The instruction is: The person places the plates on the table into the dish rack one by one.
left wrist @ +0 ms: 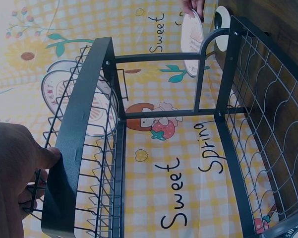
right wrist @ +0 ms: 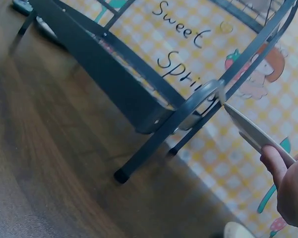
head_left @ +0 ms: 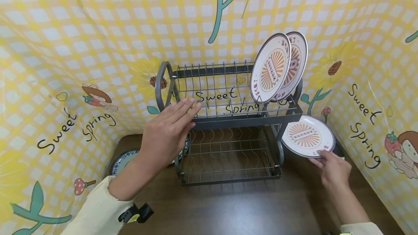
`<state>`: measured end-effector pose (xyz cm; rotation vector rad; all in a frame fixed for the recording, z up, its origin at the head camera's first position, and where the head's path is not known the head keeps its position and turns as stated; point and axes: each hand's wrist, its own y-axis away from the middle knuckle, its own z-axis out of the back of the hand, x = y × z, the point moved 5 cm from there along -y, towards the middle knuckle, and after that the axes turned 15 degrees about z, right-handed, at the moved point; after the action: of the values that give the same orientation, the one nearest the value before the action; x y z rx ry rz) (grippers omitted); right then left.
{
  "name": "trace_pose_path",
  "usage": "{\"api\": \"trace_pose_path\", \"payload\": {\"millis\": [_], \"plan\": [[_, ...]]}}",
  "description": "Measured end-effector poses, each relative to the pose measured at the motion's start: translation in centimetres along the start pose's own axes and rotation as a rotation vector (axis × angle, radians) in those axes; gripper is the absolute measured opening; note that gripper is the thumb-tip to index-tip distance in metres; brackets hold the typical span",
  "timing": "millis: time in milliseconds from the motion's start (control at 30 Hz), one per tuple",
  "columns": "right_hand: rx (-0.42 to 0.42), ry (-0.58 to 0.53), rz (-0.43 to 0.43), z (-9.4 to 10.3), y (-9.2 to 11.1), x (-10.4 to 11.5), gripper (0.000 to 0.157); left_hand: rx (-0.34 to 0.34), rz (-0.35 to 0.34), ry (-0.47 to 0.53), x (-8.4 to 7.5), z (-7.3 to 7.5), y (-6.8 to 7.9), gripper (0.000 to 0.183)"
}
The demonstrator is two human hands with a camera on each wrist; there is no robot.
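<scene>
A two-tier dark metal dish rack [head_left: 241, 121] stands in the middle of the head view. My left hand [head_left: 166, 130] grips its upper front rail near the left end; the left wrist view shows the thumb on the rail and fingers among the wires. Out to the right, my right hand [head_left: 336, 171] pinches the near rim of a white plate [head_left: 302, 137] with an orange sunburst print. That plate is beside the rack, tilted, its far-left edge close to the side frame. Two matching plates, the front one [head_left: 271, 68] and the rear one [head_left: 301, 61], lean upright at the upper tier's right end.
Left of the rack, a blue-patterned dish [head_left: 122, 160] lies on the brown wooden table [head_left: 228, 209], partly behind my left forearm. Another patterned dish is mostly hidden behind that hand. A yellow checked cloth [head_left: 124, 46] surrounds the back and sides.
</scene>
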<state>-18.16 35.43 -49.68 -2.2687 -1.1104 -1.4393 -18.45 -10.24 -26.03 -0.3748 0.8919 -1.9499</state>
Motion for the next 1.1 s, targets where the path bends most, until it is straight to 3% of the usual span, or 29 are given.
{"api": "trace_pose_path", "payload": {"millis": [133, 400, 667, 900, 1100], "plan": [[0.03, -0.022, -0.035, 0.1, 0.6, 1.1, 0.023, -0.007, -0.004, 0.002, 0.0, 0.0, 0.0, 0.047], [0.179, -0.066, -0.059, 0.4, 1.7, 2.8, 0.03, 0.001, -0.001, -0.007, -0.1, 0.0, -0.1, 0.048], [0.275, -0.054, -0.039, 1.2, 2.0, 3.8, 0.03, 0.011, 0.002, -0.011, -0.1, 0.0, 0.0, 0.047], [0.36, -0.048, 0.041, 1.4, 2.2, 4.7, 0.031, 0.018, 0.01, -0.003, 0.0, 0.0, 0.0, 0.047], [0.384, -0.001, 0.062, 2.1, 2.5, 4.9, 0.03, 0.011, 0.012, -0.001, 0.0, 0.1, 0.0, 0.045]]}}
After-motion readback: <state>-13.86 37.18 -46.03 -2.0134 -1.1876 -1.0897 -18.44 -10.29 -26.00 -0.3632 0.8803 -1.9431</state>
